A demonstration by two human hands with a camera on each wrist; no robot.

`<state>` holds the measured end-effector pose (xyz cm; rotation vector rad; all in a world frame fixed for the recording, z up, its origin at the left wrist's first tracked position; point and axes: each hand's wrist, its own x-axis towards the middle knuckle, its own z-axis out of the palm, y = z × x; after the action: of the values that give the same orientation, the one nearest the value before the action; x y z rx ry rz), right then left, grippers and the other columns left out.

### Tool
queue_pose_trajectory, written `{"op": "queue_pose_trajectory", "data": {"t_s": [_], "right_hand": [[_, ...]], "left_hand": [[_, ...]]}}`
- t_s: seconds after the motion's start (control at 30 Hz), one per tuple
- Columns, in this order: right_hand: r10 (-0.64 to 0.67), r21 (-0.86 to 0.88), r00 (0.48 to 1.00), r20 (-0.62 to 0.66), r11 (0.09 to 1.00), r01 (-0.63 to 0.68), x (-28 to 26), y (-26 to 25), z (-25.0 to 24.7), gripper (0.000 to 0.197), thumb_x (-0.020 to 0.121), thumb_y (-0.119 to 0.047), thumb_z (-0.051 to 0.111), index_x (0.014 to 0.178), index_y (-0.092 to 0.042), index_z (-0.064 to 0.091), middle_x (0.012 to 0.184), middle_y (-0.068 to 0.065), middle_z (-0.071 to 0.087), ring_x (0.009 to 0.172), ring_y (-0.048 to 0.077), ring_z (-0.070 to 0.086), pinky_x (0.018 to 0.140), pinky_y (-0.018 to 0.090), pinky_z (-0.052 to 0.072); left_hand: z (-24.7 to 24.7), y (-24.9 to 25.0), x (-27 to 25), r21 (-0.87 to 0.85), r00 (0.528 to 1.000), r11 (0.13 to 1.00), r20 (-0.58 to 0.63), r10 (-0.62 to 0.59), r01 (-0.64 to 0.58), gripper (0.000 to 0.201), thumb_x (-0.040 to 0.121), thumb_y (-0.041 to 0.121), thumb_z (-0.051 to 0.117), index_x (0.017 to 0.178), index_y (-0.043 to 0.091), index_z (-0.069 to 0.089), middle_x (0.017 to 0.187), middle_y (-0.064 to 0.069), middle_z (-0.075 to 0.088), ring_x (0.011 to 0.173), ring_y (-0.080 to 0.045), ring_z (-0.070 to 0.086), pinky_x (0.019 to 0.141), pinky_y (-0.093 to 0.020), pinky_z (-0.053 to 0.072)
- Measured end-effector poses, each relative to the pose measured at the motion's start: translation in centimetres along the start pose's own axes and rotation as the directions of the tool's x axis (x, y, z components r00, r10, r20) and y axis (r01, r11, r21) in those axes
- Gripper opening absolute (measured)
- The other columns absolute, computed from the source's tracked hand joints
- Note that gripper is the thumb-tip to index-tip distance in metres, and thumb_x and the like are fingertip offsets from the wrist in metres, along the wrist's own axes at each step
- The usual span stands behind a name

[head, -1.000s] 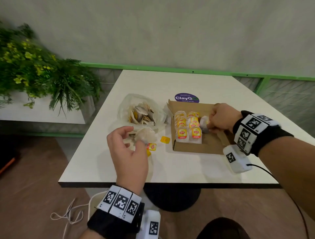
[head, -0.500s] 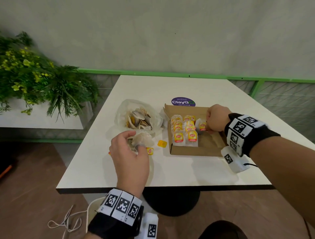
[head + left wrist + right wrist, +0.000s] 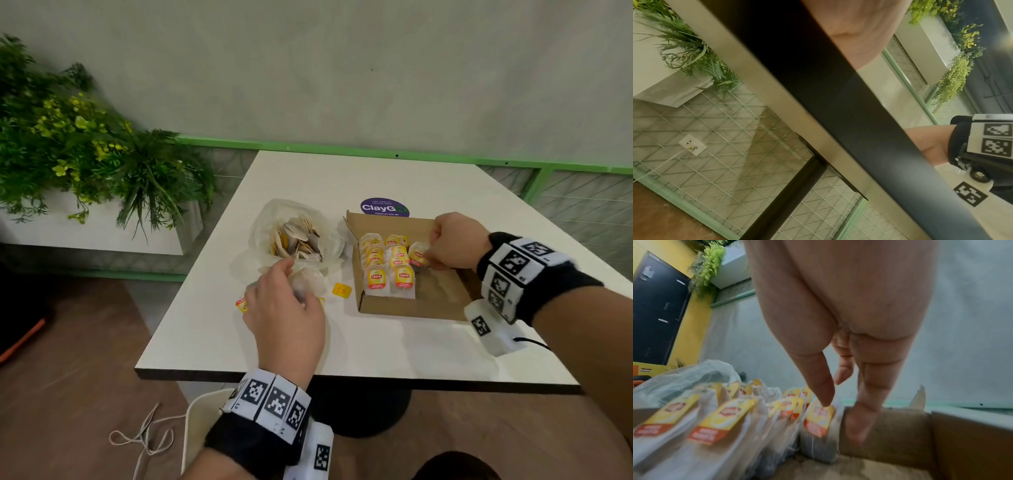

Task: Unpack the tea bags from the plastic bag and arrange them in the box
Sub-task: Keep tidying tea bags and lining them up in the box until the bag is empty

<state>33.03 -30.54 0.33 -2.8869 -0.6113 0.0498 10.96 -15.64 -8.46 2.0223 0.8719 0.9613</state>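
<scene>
One white table is carrying the whole lot, with a planter of green and yellow foliage standing off its left edge. One shallow cardboard box is lying open on the right half of the tabletop, and two rows of tea bags with yellow and red tags are standing along its left side. One clear plastic bag, open-mouthed and holding loose tea bags, is sitting just left of the box. One purple round sticker is showing behind the box. The right hand is reaching into the box, thumb and fingers pinching one tea bag upright at the head of a third row, just beside the second. The left hand is hovering over the table before the plastic bag, fingers curling around a crumpled pale tea bag. One loose yellow tag is lying between that hand and the box, and another tag is peeking out at the hand's left.
</scene>
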Motion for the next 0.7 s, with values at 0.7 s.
{"op": "queue_pose_trajectory", "data": {"t_s": [0.7], "right_hand": [[-0.311,0.835,0.928,-0.207,0.437,0.333,-15.5,-5.5,9.5,0.051,0.074,-0.041,0.077,0.119,-0.04,0.054,0.087,-0.003,0.062,0.058,0.019,0.056,0.058,0.037,0.051]], "left_hand": [[-1.3,0.2,-0.6,-0.528,0.973,0.849,0.2,0.113,0.009,0.022,0.091,0.004,0.071,0.089,0.026,0.074,0.08,0.007,0.073,0.073,-0.013,0.065,0.068,-0.024,0.054]]}}
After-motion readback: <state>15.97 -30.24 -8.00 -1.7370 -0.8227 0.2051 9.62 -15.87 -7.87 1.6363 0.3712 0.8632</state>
